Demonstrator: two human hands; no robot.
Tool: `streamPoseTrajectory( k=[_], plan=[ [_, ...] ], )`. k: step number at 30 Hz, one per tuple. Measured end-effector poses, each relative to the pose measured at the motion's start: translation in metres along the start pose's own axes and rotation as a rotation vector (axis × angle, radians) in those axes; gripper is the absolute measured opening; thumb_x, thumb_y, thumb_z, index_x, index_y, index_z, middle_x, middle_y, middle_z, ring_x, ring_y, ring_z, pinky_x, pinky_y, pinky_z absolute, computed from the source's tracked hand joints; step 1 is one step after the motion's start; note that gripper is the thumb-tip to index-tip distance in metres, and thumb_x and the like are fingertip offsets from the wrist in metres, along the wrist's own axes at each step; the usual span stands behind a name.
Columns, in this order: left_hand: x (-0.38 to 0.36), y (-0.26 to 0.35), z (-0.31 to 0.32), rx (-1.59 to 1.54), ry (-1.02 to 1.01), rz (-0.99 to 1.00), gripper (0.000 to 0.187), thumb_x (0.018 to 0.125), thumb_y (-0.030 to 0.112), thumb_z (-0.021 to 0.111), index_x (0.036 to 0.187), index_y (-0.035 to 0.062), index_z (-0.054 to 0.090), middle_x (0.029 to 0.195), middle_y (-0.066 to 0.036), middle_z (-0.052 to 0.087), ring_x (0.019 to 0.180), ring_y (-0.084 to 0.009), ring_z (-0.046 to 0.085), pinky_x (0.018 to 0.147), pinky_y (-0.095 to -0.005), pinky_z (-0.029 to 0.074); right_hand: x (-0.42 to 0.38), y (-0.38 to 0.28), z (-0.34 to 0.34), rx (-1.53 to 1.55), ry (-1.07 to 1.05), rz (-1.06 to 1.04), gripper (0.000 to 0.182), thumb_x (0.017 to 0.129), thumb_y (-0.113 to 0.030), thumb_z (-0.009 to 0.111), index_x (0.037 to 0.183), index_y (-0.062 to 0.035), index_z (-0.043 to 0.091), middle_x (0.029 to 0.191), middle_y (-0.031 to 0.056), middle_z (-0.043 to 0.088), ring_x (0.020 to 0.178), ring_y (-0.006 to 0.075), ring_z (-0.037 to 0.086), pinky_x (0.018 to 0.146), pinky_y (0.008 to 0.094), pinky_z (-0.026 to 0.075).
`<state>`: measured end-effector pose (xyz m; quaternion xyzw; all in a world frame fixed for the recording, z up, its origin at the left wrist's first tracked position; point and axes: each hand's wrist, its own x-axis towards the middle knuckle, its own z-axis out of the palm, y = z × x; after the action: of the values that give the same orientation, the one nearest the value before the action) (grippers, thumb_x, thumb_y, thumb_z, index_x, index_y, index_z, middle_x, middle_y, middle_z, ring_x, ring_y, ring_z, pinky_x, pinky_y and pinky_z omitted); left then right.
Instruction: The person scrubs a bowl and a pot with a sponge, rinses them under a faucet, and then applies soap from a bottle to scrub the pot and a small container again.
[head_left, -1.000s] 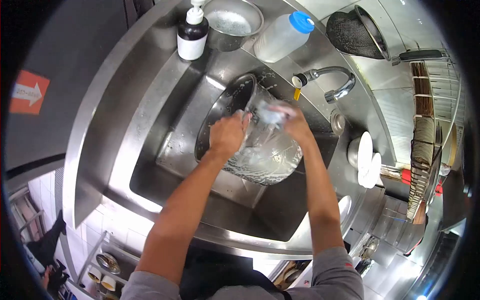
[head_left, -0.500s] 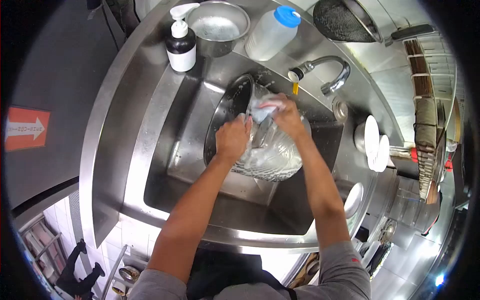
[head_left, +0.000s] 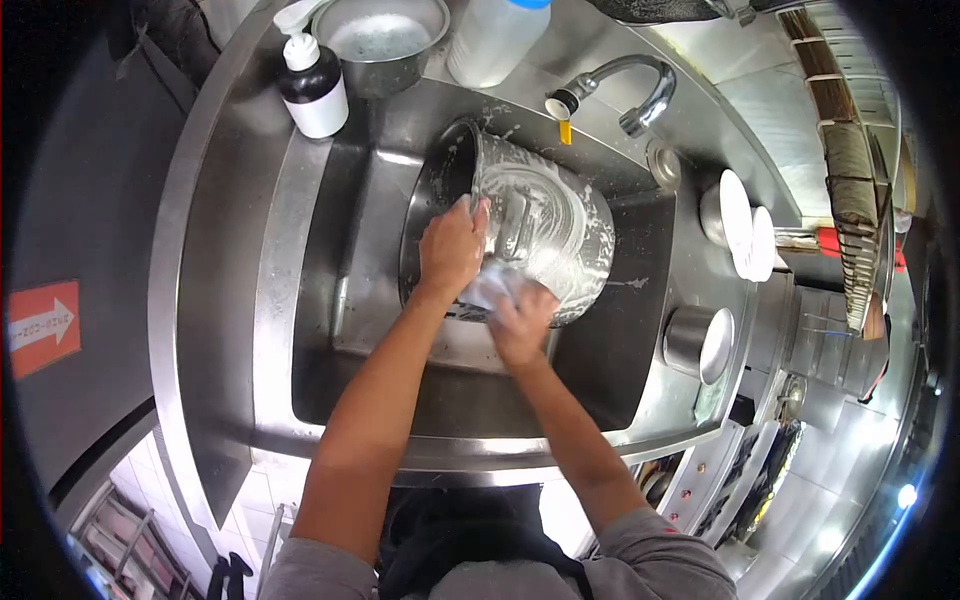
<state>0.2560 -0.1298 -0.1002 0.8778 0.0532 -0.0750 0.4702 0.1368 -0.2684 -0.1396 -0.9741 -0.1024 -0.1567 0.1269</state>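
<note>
A large metal pot (head_left: 570,225) lies on its side in the steel sink (head_left: 470,400), its mouth toward the left and its outer wall streaked with white suds. My left hand (head_left: 453,248) is closed on the pot's rim. With my right hand (head_left: 524,318) I press a pale, soapy cloth (head_left: 490,288) against the pot's near lower side, fingers bent over it. A side handle (head_left: 520,225) of the pot shows between the suds. Part of the rim is hidden behind my left hand.
Behind the sink stand a pump bottle (head_left: 314,90), a metal bowl (head_left: 385,45), a translucent bottle (head_left: 495,45) and a curved faucet (head_left: 650,95). White bowls (head_left: 735,210) and a metal container (head_left: 698,343) sit on the right ledge. A person's dark legs (head_left: 230,575) show at lower left.
My right hand has moved with the cloth from the pot's upper side down to its near side. My left hand stays at the rim. The whole view has shifted.
</note>
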Motion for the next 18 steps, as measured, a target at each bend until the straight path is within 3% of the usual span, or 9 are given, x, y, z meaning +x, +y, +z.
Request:
streamPoseTrajectory(
  k=[3, 7, 10, 12, 14, 15, 16, 18],
  plan=[
    [0.007, -0.006, 0.003, 0.022, 0.0, -0.013, 0.046, 0.095, 0.044, 0.039, 0.096, 0.0011, 0.057, 0.084, -0.029, 0.062, 0.084, -0.0465, 0.059, 0.077, -0.0542, 0.046, 0.006, 0.018, -0.013, 0.048, 0.11, -0.003, 0.038, 0.054, -0.003, 0.058, 0.09, -0.0143, 0.066, 0.103, 0.011, 0.059, 0.096, 0.0348, 0.05, 0.081, 0.047, 0.037],
    [0.006, -0.004, 0.002, 0.001, -0.038, -0.031, 0.048, 0.095, 0.044, 0.039, 0.097, 0.0001, 0.057, 0.085, -0.029, 0.062, 0.086, -0.0468, 0.059, 0.078, -0.0538, 0.046, 0.02, 0.014, -0.024, 0.077, 0.016, -0.11, 0.048, 0.055, -0.003, 0.055, 0.098, -0.0194, 0.068, 0.106, 0.0057, 0.06, 0.096, 0.0317, 0.05, 0.081, 0.0446, 0.036],
    [0.012, -0.006, -0.004, 0.016, -0.024, -0.018, 0.047, 0.095, 0.043, 0.039, 0.096, 0.0, 0.057, 0.086, -0.029, 0.062, 0.086, -0.0469, 0.059, 0.078, -0.0534, 0.046, 0.0, 0.054, -0.034, -0.043, -0.053, -0.117, 0.048, 0.056, -0.005, 0.058, 0.1, -0.0225, 0.068, 0.107, 0.0022, 0.06, 0.096, 0.0286, 0.049, 0.08, 0.0438, 0.036],
    [0.007, -0.006, 0.001, 0.003, -0.019, -0.011, 0.045, 0.095, 0.042, 0.039, 0.096, 0.0004, 0.057, 0.087, -0.029, 0.062, 0.087, -0.0469, 0.059, 0.079, -0.0532, 0.046, 0.014, 0.043, -0.027, -0.013, -0.031, -0.173, 0.042, 0.058, -0.007, 0.06, 0.095, -0.024, 0.068, 0.103, 0.0005, 0.06, 0.095, 0.0261, 0.049, 0.079, 0.0435, 0.035],
    [0.008, -0.006, 0.004, -0.016, 0.018, 0.019, 0.044, 0.095, 0.042, 0.04, 0.095, 0.0004, 0.056, 0.086, -0.028, 0.062, 0.087, -0.0469, 0.059, 0.079, -0.0532, 0.045, 0.061, 0.022, -0.022, 0.017, 0.008, -0.545, 0.031, 0.062, -0.015, 0.067, 0.092, -0.0228, 0.066, 0.107, 0.001, 0.057, 0.094, 0.0267, 0.049, 0.076, 0.0429, 0.036],
    [0.01, -0.005, 0.002, -0.022, 0.016, 0.014, 0.044, 0.095, 0.041, 0.04, 0.095, 0.0001, 0.056, 0.086, -0.028, 0.062, 0.087, -0.0469, 0.059, 0.079, -0.053, 0.045, 0.073, 0.02, -0.019, 0.038, 0.041, -0.566, 0.027, 0.062, -0.019, 0.069, 0.088, -0.0224, 0.064, 0.107, 0.003, 0.056, 0.093, 0.0273, 0.049, 0.077, 0.0444, 0.037],
    [0.012, -0.004, 0.0, -0.032, 0.013, 0.007, 0.044, 0.095, 0.041, 0.04, 0.094, -0.0001, 0.056, 0.086, -0.028, 0.062, 0.087, -0.0469, 0.058, 0.079, -0.0529, 0.045, 0.066, 0.018, -0.01, 0.039, 0.044, -0.565, 0.027, 0.062, -0.019, 0.069, 0.088, -0.0224, 0.064, 0.107, 0.003, 0.056, 0.093, 0.0273, 0.049, 0.077, 0.0444, 0.037],
    [0.013, -0.002, -0.003, -0.014, 0.008, 0.0, 0.043, 0.095, 0.041, 0.04, 0.094, 0.0001, 0.056, 0.085, -0.028, 0.062, 0.087, -0.0468, 0.059, 0.079, -0.0529, 0.046, 0.052, 0.006, 0.006, 0.04, 0.154, -0.191, 0.024, 0.064, -0.022, 0.069, 0.087, -0.0262, 0.064, 0.104, 0.004, 0.056, 0.091, 0.0277, 0.049, 0.075, 0.0447, 0.038]
  ],
)
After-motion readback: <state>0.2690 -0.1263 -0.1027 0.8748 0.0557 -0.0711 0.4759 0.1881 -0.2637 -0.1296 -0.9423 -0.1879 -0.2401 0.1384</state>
